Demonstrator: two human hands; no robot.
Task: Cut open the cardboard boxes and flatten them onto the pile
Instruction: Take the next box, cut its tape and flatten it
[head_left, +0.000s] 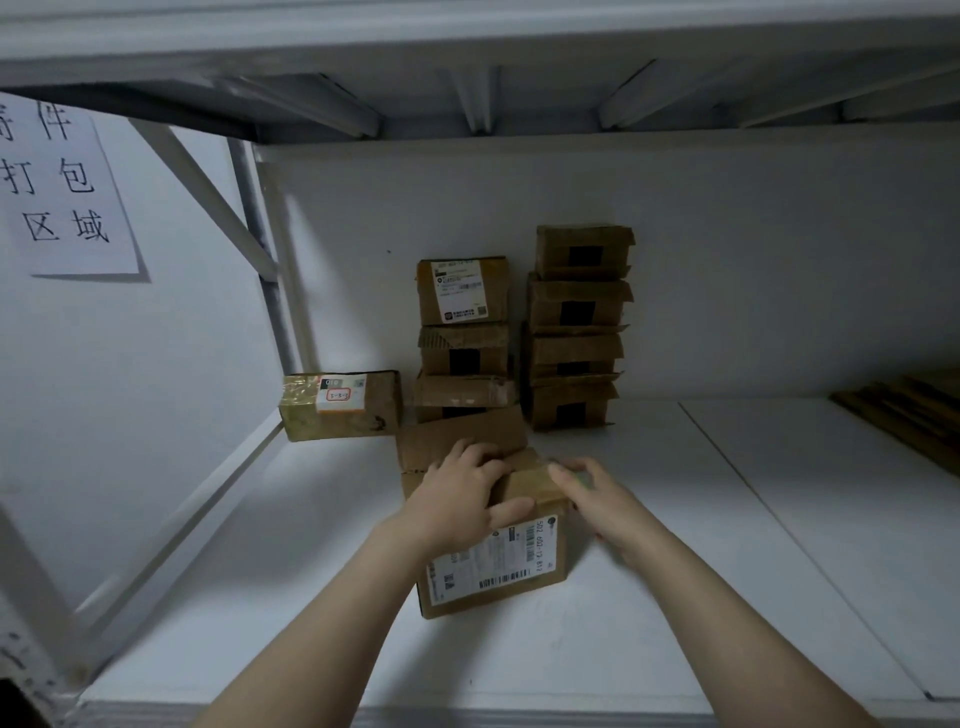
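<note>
Cardboard box held on the shelf by both hands

Cardboard box sits near the middle of the white shelf, its near face carrying a shipping label. One flap stands up on its far side; what lies inside is hidden. The left hand grips the top, fingers curled over it and thumb pressed down on the near face. The right hand has bent fingers at the taped right top edge; whether they pinch the tape or only touch it, I cannot tell.

Against the far wall stand two stacks of closed boxes: the left stack, topped by a labelled box, and just right of it the taller right stack, with dark tape patches. A single box lies further left. Flat cardboard rests at the far right. A paper sign hangs on the left wall.
</note>
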